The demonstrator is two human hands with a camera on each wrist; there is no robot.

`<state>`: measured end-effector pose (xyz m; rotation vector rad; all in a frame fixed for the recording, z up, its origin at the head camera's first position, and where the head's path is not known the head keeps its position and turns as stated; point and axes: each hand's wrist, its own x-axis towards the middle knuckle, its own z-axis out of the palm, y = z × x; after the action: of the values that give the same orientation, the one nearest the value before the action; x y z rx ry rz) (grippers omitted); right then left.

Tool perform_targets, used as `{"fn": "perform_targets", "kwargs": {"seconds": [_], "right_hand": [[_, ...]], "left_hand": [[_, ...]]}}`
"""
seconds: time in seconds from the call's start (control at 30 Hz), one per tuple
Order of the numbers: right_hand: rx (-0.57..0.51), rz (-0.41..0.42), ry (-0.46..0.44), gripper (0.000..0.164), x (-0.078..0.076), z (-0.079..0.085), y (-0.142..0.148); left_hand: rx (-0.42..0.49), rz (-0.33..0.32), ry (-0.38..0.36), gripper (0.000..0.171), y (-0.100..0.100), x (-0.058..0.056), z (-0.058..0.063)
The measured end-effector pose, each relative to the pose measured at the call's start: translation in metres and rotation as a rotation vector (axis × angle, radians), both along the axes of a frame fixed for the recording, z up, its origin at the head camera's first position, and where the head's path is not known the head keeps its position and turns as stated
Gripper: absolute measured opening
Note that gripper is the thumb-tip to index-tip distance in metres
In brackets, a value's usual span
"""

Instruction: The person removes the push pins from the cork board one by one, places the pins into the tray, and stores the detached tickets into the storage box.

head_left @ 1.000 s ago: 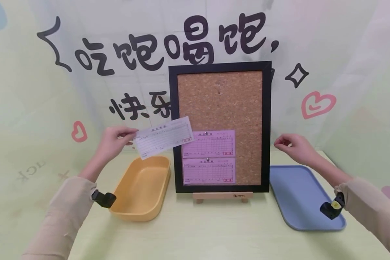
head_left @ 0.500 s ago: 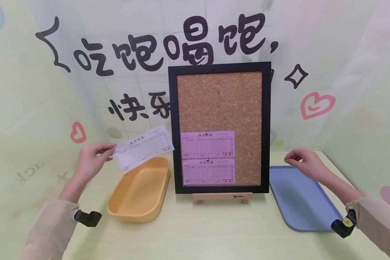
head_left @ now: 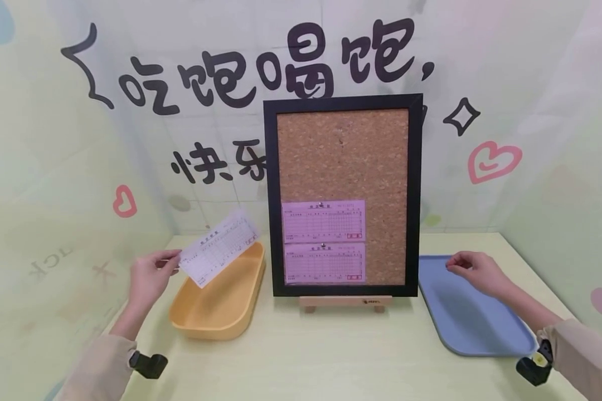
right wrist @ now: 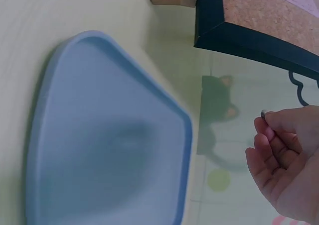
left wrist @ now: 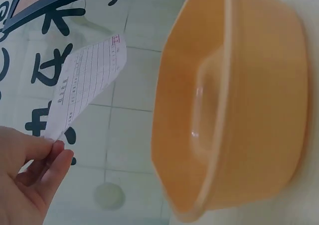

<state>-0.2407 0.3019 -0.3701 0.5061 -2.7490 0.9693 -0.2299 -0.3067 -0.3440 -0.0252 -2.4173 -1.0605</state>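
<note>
In the head view my left hand (head_left: 150, 278) pinches the left corner of a white printed receipt slip (head_left: 218, 248), held tilted above the yellow basin (head_left: 215, 328). The left wrist view shows the same slip (left wrist: 87, 78) between thumb and fingers, apart from the basin (left wrist: 264, 100). My right hand (head_left: 479, 273) hovers over the blue tray (head_left: 476, 328). Between its thumb and forefinger is a small metallic thumbtack (right wrist: 264, 114), mostly covered by the fingertips. Two pink receipt slips, an upper one (head_left: 306, 223) and a lower one (head_left: 306, 264), are pinned to the corkboard (head_left: 341, 156).
The black-framed corkboard stands upright on a small wooden easel (head_left: 346, 302) between basin and tray. Behind it is a wall hanging (head_left: 221, 22) with large black characters. Pale tabletop (head_left: 301, 356) lies in front.
My left hand has drawn the white slip left and down, away from the corkboard. The right hand has moved down and slightly right, to over the tray.
</note>
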Motion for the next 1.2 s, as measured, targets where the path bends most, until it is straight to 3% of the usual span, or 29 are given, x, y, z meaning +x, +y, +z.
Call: {"fn": "perform_targets", "kwargs": {"seconds": [0.37,0.63,1.2], "right_hand": [[-0.066,0.004,-0.046,0.006,0.009,-0.028,0.011],[-0.092,0.033,-0.032,0.006,0.012,-0.044,0.013],[-0.094,0.131,-0.154,0.006,0.014,-0.077,0.018]], "left_hand": [[0.111,0.102,-0.113,0.019,0.017,0.008,-0.032],[0.195,0.126,-0.142,0.021,0.023,0.014,-0.052],[0.164,0.148,-0.194,0.022,0.026,0.015,-0.063]]}}
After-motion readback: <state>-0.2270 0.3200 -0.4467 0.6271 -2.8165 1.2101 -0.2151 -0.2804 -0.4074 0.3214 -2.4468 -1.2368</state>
